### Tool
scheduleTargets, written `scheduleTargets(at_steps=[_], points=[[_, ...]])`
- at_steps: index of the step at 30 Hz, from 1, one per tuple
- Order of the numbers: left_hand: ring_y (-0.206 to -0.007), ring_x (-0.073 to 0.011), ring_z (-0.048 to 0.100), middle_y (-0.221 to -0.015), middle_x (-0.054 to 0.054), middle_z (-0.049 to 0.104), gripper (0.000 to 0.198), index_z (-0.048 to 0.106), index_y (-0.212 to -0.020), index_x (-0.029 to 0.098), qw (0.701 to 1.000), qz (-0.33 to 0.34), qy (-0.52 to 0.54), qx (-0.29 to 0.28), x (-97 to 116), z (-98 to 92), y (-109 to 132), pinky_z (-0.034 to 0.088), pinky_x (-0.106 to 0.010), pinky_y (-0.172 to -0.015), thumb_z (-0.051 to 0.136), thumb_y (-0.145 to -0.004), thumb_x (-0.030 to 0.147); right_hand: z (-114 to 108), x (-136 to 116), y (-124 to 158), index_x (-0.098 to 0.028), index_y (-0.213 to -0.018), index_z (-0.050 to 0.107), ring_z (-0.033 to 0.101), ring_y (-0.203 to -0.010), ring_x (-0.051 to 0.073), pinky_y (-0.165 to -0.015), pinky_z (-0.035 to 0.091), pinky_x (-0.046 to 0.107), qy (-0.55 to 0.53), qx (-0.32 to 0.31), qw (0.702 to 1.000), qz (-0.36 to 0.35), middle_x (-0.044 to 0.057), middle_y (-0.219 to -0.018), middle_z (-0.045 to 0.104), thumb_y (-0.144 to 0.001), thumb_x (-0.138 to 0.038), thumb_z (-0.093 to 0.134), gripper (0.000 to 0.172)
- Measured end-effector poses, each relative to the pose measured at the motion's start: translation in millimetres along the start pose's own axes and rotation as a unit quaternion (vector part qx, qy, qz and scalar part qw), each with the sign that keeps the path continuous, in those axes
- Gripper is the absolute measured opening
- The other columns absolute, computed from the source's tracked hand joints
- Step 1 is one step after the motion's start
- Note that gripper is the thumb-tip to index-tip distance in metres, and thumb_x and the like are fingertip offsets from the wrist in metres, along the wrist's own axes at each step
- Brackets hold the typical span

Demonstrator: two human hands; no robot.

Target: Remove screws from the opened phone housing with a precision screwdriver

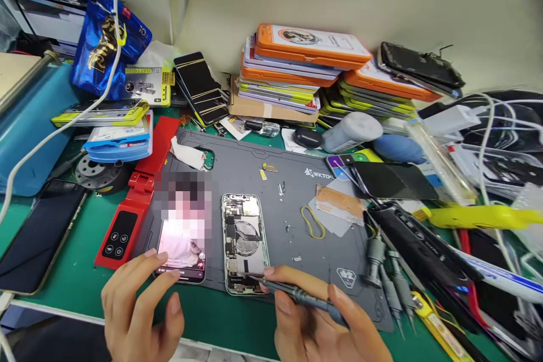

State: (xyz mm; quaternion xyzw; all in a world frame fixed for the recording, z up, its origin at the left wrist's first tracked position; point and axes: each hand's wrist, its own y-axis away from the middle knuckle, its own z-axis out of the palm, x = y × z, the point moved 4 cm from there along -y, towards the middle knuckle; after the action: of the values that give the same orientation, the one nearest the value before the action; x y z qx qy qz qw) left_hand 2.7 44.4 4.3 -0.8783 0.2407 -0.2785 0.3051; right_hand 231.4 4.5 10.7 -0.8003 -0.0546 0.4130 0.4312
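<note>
My right hand point(322, 317) grips a dark grey precision screwdriver point(303, 294), its thin tip pointing left over the lower end of an opened smartphone point(246, 237). The back is off that phone, and its battery, boards and a round coil show. Fingers apart, my left hand point(142, 305) hovers over or rests on the bottom of a lit smartphone point(182, 254); contact is hard to make out. That phone's screen shows a picture, partly blurred out. Both phones lie on a grey work mat point(271, 181). Tiny screws and metal bits point(288, 227) are scattered right of the opened phone.
A red folding tool point(121, 232) lies left of the lit phone, with a dark phone point(42, 235) beyond. Boxes point(297, 56) are stacked along the wall. At right are more screwdrivers point(394, 283), a yellow rubber band point(313, 223) and cluttered tools. A white cable point(63, 130) hangs across the left.
</note>
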Motion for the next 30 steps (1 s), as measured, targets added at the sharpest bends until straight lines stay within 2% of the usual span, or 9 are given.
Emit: scheduleTargets(at_steps=[4, 8, 15, 18, 23, 27, 30], points=[[-0.121, -0.0241, 0.067, -0.112, -0.015, 0.075, 0.013, 0.075, -0.101, 0.012, 0.999, -0.001, -0.033, 0.014, 1.5, 0.3, -2.7, 0.044, -0.042, -0.123, 0.068, -0.094, 0.004, 1.6, -1.6, -1.7, -0.021, -0.164, 0.047, 0.08, -0.083, 0.018, -0.067, 0.07, 0.025, -0.003, -0.047, 0.999, -0.02, 0.007, -0.106, 0.08, -0.091, 0.013, 0.064, 0.082], [-0.122, -0.0224, 0.068, -0.111, -0.014, 0.076, 0.014, 0.076, -0.099, 0.013, 0.999, -0.011, -0.046, 0.012, 4.6, 1.1, -6.1, 0.038, -0.042, -0.128, 0.069, -0.094, 0.002, 4.8, -2.0, 0.1, -0.021, -0.166, 0.044, 0.08, -0.091, 0.017, -0.075, 0.07, 0.026, -0.003, -0.087, 0.996, -0.03, 0.009, -0.111, 0.079, -0.092, 0.016, 0.062, 0.085], [-0.122, -0.0211, 0.068, -0.111, -0.012, 0.076, 0.018, 0.076, -0.1, 0.014, 0.999, -0.017, -0.047, 0.013, 6.2, -0.5, -4.1, 0.036, -0.04, -0.129, 0.068, -0.092, -0.001, 4.8, -0.9, 4.4, -0.017, -0.164, 0.044, 0.078, -0.093, 0.016, -0.076, 0.069, 0.027, -0.013, -0.1, 0.994, -0.045, 0.012, -0.114, 0.078, -0.088, 0.02, 0.06, 0.086], [-0.122, -0.0206, 0.069, -0.111, -0.011, 0.077, 0.018, 0.076, -0.1, 0.015, 0.998, -0.028, -0.046, 0.012, 6.7, -1.0, -3.5, 0.036, -0.04, -0.129, 0.066, -0.094, 0.001, 5.5, -1.3, 8.2, -0.017, -0.164, 0.045, 0.078, -0.097, 0.017, -0.082, 0.07, 0.031, -0.025, -0.108, 0.993, -0.043, 0.011, -0.115, 0.079, -0.086, 0.023, 0.058, 0.089], [-0.122, -0.0192, 0.068, -0.11, -0.01, 0.077, 0.02, 0.077, -0.101, 0.017, 0.998, -0.038, -0.05, 0.006, 8.4, -1.5, -5.1, 0.036, -0.04, -0.127, 0.062, -0.097, 0.004, 6.6, 1.1, 13.7, -0.02, -0.167, 0.044, 0.079, -0.106, 0.023, -0.089, 0.071, 0.043, -0.048, -0.113, 0.992, -0.009, 0.012, -0.123, 0.077, -0.091, 0.013, 0.059, 0.084], [-0.124, -0.0179, 0.068, -0.11, -0.01, 0.077, 0.02, 0.077, -0.102, 0.017, 0.998, -0.044, -0.05, 0.005, 8.7, -1.7, -5.2, 0.035, -0.038, -0.129, 0.062, -0.097, 0.004, 9.2, 0.9, 5.7, -0.027, -0.168, 0.044, 0.076, -0.093, 0.019, -0.08, 0.068, 0.035, -0.059, -0.136, 0.989, -0.023, 0.009, -0.115, 0.075, -0.09, 0.015, 0.061, 0.091], [-0.127, -0.0182, 0.067, -0.112, -0.01, 0.077, 0.02, 0.076, -0.103, 0.016, 0.998, -0.05, -0.049, 0.004, 8.4, -0.9, -4.4, 0.034, -0.038, -0.13, 0.062, -0.097, 0.004, 9.9, -1.6, -1.1, -0.027, -0.167, 0.048, 0.076, -0.087, 0.019, -0.076, 0.066, 0.032, -0.018, -0.138, 0.989, -0.044, 0.009, -0.106, 0.075, -0.088, 0.015, 0.068, 0.091]])
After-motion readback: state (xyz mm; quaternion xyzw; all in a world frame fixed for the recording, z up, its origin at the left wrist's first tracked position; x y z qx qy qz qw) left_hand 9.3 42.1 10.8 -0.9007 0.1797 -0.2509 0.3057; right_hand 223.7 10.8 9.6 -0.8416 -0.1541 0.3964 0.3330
